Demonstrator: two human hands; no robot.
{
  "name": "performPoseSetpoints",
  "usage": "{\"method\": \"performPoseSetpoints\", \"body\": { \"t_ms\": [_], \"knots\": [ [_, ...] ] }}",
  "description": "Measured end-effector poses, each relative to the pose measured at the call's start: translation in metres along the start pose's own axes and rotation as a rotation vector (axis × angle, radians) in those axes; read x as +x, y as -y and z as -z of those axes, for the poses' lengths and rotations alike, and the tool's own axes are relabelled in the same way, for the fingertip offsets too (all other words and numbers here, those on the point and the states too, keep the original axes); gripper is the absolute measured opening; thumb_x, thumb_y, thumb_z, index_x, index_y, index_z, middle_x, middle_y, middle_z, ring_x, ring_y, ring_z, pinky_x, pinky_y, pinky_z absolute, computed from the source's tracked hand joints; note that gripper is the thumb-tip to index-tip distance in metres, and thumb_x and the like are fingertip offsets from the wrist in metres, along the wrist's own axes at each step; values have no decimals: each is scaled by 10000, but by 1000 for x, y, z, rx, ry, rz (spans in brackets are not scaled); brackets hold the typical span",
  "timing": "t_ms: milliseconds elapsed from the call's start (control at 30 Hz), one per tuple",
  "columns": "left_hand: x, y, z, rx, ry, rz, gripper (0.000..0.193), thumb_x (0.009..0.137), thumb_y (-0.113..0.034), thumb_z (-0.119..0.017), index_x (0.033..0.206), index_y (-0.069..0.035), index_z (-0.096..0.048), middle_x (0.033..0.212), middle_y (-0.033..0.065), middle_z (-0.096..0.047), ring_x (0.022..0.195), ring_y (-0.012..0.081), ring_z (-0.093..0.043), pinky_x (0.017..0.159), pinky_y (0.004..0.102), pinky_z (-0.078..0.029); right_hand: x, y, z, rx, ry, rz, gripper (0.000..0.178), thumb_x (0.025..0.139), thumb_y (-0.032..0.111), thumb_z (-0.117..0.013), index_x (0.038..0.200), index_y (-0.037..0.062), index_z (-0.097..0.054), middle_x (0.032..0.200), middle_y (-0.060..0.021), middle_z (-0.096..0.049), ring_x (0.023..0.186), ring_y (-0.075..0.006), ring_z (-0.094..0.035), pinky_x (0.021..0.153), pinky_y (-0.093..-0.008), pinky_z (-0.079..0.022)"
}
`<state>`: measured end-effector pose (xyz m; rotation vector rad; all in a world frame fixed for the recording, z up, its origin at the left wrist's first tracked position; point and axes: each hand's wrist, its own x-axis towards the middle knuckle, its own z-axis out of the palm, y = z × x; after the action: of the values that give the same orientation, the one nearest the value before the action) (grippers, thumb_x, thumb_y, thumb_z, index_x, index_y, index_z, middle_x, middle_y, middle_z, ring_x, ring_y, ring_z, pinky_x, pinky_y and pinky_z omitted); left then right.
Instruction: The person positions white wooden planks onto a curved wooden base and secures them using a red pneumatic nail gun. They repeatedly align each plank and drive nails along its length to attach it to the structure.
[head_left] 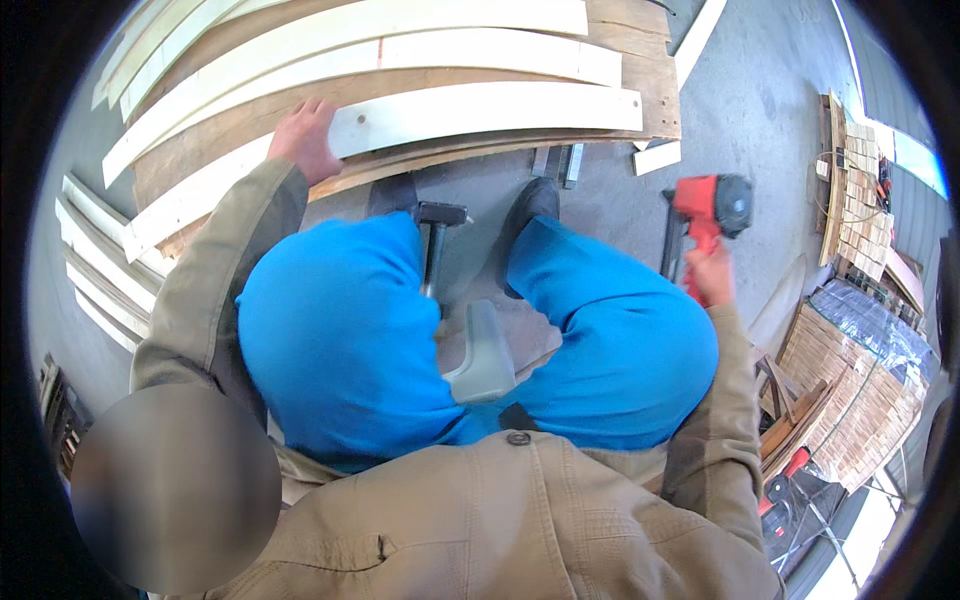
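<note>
My left hand [306, 142] is closed across the nearest pale wooden plank [490, 108], fingers over its far edge and thumb toward its near edge. This plank lies lengthwise on a brown wooden worktop [655, 60], beside other pale planks [500, 52]. Off to the right, my right hand [711, 275] grips the handle of a red and black nail gun [712, 205]. The nail gun is in the air above the floor, apart from the planks, and slightly blurred. A hammer [436, 245] with a dark head stands between my knees, near my left leg.
More pale planks [100, 250] lie to the left of the worktop. A grey-green plastic piece [482, 350] sits between my thighs. Stacked wooden blocks [840, 370], partly under plastic film, stand at right, with another red tool [785, 480] nearby. A short offcut [657, 158] lies by the worktop's corner.
</note>
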<state>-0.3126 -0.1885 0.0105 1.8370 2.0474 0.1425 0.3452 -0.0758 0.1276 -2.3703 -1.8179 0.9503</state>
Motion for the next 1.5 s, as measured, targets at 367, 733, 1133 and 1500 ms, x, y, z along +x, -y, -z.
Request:
{"method": "performPoseSetpoints", "body": {
  "t_ms": [367, 733, 1133, 1500],
  "knots": [
    [1, 3, -6, 35, -25, -32, 592, 659, -137, -841, 1204, -3, -651, 1224, 223, -671, 1196, 423, -644, 1012, 486, -556, -69, 236, 106, 12, -161, 597, 239, 854, 155, -741, 1036, 1, -745, 910, -82, -748, 812, -157, -711, 751, -327, -565],
    [0, 6, -7, -13, -56, -56, 552, 655, -120, -829, 1162, 0, -644, 1192, 207, -675, 1165, 415, -654, 995, 477, -578, -106, 320, -42, 139, 288, 674, 454, 793, 106, -749, 1241, 28, -730, 1084, -105, -769, 957, -217, -710, 920, -375, -563],
    [-3, 7, -10, -52, -145, -75, 364, 714, -33, -727, 1073, -19, -668, 1135, 187, -689, 1135, 398, -674, 947, 489, -571, -124, 354, -136, -49, 398, 623, 388, 746, 109, -685, 1111, -21, -711, 963, -281, -727, 953, -471, -710, 892, -415, -564],
    [-2, 16, -22, -72, -231, -136, 519, 677, -124, -837, 1136, -13, -623, 1138, 209, -671, 1156, 410, -659, 961, 495, -573, -114, 357, -145, -124, 355, 694, 396, 771, 201, -699, 1094, -29, -713, 988, -312, -728, 1012, -495, -701, 917, -478, -566]
  ]
}}
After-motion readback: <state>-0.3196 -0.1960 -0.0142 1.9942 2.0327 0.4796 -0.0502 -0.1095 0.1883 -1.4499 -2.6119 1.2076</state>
